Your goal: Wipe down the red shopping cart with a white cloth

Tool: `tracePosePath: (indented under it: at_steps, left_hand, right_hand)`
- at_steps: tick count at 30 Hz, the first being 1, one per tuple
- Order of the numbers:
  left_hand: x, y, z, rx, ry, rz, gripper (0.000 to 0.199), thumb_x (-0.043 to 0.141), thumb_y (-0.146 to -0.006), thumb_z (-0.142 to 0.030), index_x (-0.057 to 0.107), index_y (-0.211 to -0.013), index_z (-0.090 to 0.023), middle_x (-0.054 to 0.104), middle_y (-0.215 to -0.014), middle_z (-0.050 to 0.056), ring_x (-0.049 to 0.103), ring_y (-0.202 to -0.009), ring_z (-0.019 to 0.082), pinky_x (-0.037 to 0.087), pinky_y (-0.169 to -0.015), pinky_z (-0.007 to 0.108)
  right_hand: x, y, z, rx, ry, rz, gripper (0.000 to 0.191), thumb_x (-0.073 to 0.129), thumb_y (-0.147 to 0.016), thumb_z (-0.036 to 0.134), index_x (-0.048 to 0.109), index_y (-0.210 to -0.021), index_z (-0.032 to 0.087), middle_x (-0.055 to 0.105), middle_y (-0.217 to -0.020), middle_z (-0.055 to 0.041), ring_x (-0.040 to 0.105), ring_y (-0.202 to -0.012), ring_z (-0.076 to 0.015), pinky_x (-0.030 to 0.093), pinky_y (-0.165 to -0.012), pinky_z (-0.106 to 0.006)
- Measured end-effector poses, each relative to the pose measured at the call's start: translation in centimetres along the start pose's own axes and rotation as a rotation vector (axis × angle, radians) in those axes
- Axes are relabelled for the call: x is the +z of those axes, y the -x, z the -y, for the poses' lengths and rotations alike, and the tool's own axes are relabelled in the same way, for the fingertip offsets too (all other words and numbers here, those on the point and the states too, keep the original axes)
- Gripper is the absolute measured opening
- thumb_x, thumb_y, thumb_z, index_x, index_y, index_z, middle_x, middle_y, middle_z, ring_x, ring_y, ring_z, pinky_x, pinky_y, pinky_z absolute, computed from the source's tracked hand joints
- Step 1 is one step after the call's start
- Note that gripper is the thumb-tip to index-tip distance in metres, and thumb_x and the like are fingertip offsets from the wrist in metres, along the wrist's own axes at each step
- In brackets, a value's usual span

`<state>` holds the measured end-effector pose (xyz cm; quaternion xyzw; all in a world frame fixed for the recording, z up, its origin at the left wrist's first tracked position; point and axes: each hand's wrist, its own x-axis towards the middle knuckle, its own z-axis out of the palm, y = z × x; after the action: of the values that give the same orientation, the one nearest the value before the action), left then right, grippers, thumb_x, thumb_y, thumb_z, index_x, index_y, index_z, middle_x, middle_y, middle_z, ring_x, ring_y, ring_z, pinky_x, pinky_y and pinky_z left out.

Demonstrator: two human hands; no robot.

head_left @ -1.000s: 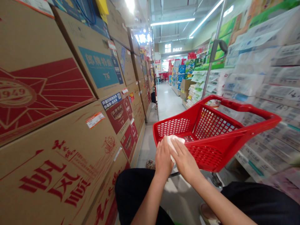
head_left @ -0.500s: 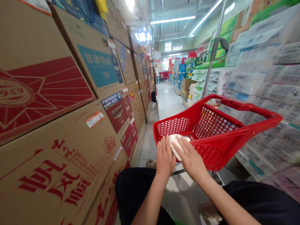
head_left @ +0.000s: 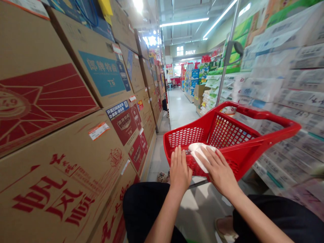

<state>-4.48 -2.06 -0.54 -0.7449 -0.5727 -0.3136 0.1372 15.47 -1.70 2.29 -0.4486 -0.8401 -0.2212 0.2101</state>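
Observation:
A red plastic shopping cart [head_left: 263,143] with a mesh-holed basket stands tilted in front of me. Under the spread fingers of my right hand [head_left: 222,170] is a white cloth [head_left: 198,155], pressed against the near side of the basket and folded over its rim. The right palm's underside is hidden. My left hand [head_left: 180,170] rests on the same near side at the left, fingers stretched out and lying flat, with no cloth under them that I can see.
Stacked cardboard cartons [head_left: 103,145] form a wall on my left. Packs of paper goods [head_left: 301,101] are piled on the right. A metal pole with a grey handle [head_left: 233,53] rises behind the cart. My dark-trousered knees flank the arms; a tiled aisle [head_left: 181,104] runs ahead.
My right hand has slid right along the basket side, carrying the white cloth with it. The left hand, formerly touching the cloth, is now apart from it and barely moved.

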Motion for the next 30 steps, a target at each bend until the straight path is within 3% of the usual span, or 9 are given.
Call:
tracePosePath:
  at_steps: [3, 6, 9, 12, 16, 20, 25, 30]
  left_hand:
    - [0.2, -0.5, -0.6, 0.031, 0.031, 0.02, 0.071, 0.054, -0.087, -0.015, 0.031, -0.154, -0.005, 0.029, -0.164, 0.02, 0.019, -0.156, 0.031, 0.029, -0.125, 0.055]
    - [0.7, -1.2, -2.0, 0.062, 0.03, 0.057, 0.073, 0.056, -0.087, -0.019, 0.032, -0.155, -0.01, 0.028, -0.166, 0.016, 0.018, -0.156, 0.032, 0.028, -0.126, 0.055]
    - [1.1, -1.7, -3.2, 0.099, 0.012, 0.072, 0.074, 0.059, -0.085, -0.022, 0.034, -0.155, -0.011, 0.03, -0.165, 0.014, 0.02, -0.155, 0.033, 0.027, -0.126, 0.056]
    - [1.2, -1.9, -3.5, 0.116, 0.022, 0.086, 0.074, 0.058, -0.085, -0.021, 0.035, -0.155, -0.012, 0.038, -0.162, 0.012, 0.027, -0.152, 0.032, 0.029, -0.125, 0.054]
    - [0.9, -1.9, -3.4, 0.119, 0.037, 0.112, 0.069, 0.055, -0.088, -0.02, 0.037, -0.154, -0.014, 0.044, -0.156, 0.011, 0.034, -0.148, 0.03, 0.029, -0.126, 0.05]
    - [0.9, -2.1, -4.4, 0.06, -0.008, 0.102, 0.072, 0.061, -0.086, -0.022, 0.039, -0.153, -0.013, 0.047, -0.151, 0.015, 0.034, -0.146, 0.036, 0.028, -0.123, 0.057]
    - [0.8, -2.0, -4.7, 0.086, -0.059, 0.106, 0.083, 0.067, -0.083, -0.022, 0.033, -0.158, -0.025, 0.045, -0.15, 0.013, 0.036, -0.144, 0.038, 0.029, -0.12, 0.062]
    - [1.0, -2.5, -5.5, 0.05, -0.06, 0.1, 0.083, 0.07, -0.082, -0.024, 0.035, -0.157, -0.033, 0.044, -0.154, 0.012, 0.034, -0.146, 0.042, 0.027, -0.119, 0.066]
  right_hand:
    - [-0.4, 0.7, -2.2, 0.083, 0.019, -0.015, 0.083, 0.056, -0.083, 0.007, 0.031, -0.16, 0.028, 0.028, -0.167, -0.0072, 0.027, -0.153, -0.0283, 0.023, -0.124, -0.053]
    - [-0.2, 0.6, -2.6, 0.159, 0.03, -0.059, 0.078, 0.054, -0.085, 0.008, 0.034, -0.159, 0.026, 0.028, -0.167, -0.0098, 0.026, -0.153, -0.0308, 0.025, -0.123, -0.056]
    - [0.3, 0.3, -1.8, 0.087, 0.01, -0.076, 0.077, 0.05, -0.088, 0.007, 0.029, -0.16, 0.024, 0.029, -0.166, -0.0121, 0.026, -0.152, -0.0307, 0.03, -0.121, -0.056]
    - [-0.2, 0.7, -2.6, 0.029, -0.005, -0.041, 0.083, 0.05, -0.085, 0.005, 0.026, -0.161, 0.026, 0.03, -0.166, -0.0096, 0.028, -0.152, -0.029, 0.029, -0.122, -0.055]
    - [-1.4, 1.6, -5.4, 0.174, 0.04, -0.046, 0.084, 0.055, -0.08, 0.006, 0.034, -0.158, 0.028, 0.031, -0.166, -0.0064, 0.028, -0.152, -0.0298, 0.021, -0.124, -0.057]
    - [-1.5, 1.9, -5.5, 0.189, 0.056, -0.027, 0.079, 0.056, -0.081, 0.006, 0.039, -0.156, 0.024, 0.03, -0.166, -0.0084, 0.024, -0.153, -0.0305, 0.021, -0.124, -0.056]
    - [-2.0, 2.7, -5.7, 0.089, 0.049, 0.023, 0.083, 0.053, -0.083, 0.004, 0.032, -0.159, 0.029, 0.025, -0.168, -0.0053, 0.024, -0.154, -0.0274, 0.021, -0.125, -0.053]
    - [-2.6, 3.3, -7.9, 0.206, 0.082, -0.035, 0.084, 0.056, -0.081, 0.005, 0.033, -0.158, 0.03, 0.028, -0.167, -0.0051, 0.026, -0.153, -0.0289, 0.018, -0.125, -0.057]
